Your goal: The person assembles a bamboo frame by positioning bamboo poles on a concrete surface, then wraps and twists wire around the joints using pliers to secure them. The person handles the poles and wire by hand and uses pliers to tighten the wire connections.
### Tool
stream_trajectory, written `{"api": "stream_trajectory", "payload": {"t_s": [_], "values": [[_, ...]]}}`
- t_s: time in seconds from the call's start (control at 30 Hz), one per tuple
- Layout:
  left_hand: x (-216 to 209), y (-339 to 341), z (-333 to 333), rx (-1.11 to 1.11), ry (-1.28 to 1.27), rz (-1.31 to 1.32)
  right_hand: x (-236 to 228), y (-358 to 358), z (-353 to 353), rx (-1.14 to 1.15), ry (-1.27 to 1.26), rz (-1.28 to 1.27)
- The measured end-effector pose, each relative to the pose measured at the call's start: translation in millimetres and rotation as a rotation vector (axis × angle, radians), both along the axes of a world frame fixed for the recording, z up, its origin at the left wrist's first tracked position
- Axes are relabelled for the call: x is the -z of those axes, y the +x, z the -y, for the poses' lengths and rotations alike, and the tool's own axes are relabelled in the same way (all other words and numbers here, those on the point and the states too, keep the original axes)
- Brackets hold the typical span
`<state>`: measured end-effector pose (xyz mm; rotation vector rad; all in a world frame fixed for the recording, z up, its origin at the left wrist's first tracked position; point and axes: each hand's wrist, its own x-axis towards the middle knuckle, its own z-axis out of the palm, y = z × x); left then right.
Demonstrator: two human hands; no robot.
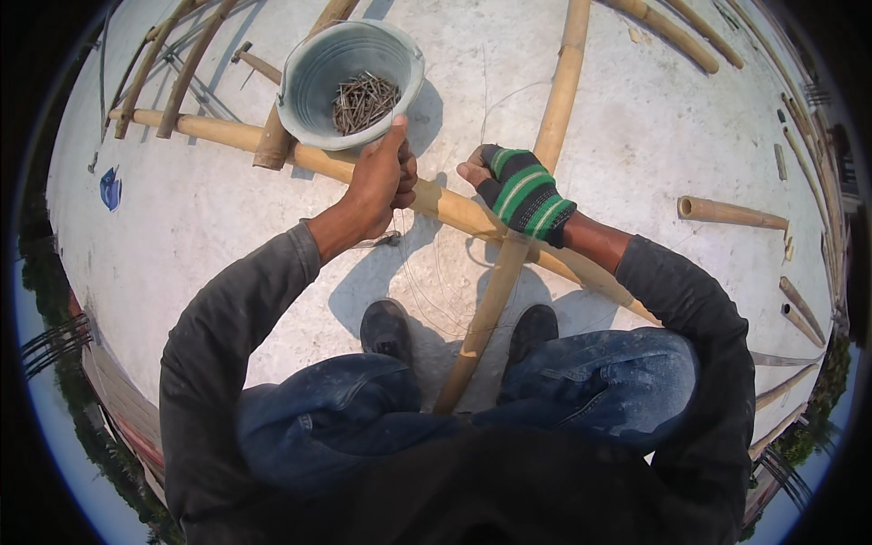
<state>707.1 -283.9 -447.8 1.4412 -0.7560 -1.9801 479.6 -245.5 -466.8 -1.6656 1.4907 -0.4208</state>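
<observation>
Two bamboo poles (472, 214) cross on the concrete floor (654, 118). Left hand (381, 177) fingers clenched on one pole beside one nail bucket (350, 82); gloved right hand (520, 189) fingers clenched at the crossing

Person wears a dark charcoal long-sleeved top, fabric loose and creased, both sleeves pushed up a little above the wrists. Left hand (381, 177) is bare, no glove. Right hand (520, 191) has a fingerless knit glove, black with bright green and pale stripes running across the back, ribbed cuff at the wrist, thumb tip left uncovered. Trousers are blue denim, faded and dusted with pale specks, heavier on the right leg. Shoes are black, rounded toes, dull and dusty, both showing just beyond the knees.
</observation>
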Motion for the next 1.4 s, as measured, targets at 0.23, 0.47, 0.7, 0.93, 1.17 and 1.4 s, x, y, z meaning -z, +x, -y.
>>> {"api": "stream_trajectory", "payload": {"t_s": [0.23,0.47,0.7,0.93,1.17,1.4], "values": [[-3.5,-2.2,-5.9,0.007,0.028,0.046,60.5,-23.3,61.0,-0.357,-0.066,-0.649],[10.9,5.6,-8.0,0.003,0.069,-0.029,72.5,-14.7,49.6,-0.388,-0.136,-0.706],[34.1,8.4,-14.1,0.115,0.123,0.117,29.1,3.2,-16.6,0.136,0.026,0.211],[45.2,-2.3,-7.9,0.060,0.053,0.081,16.2,21.7,-89.2,-0.203,0.067,0.382],[46.2,0.4,5.0,0.074,-0.049,0.125,3.9,14.5,-93.1,-0.445,0.183,0.228],[35.2,-1.2,-18.0,0.054,-0.122,-0.013,-23.8,16.7,-54.3,-0.259,0.006,0.002]]}}
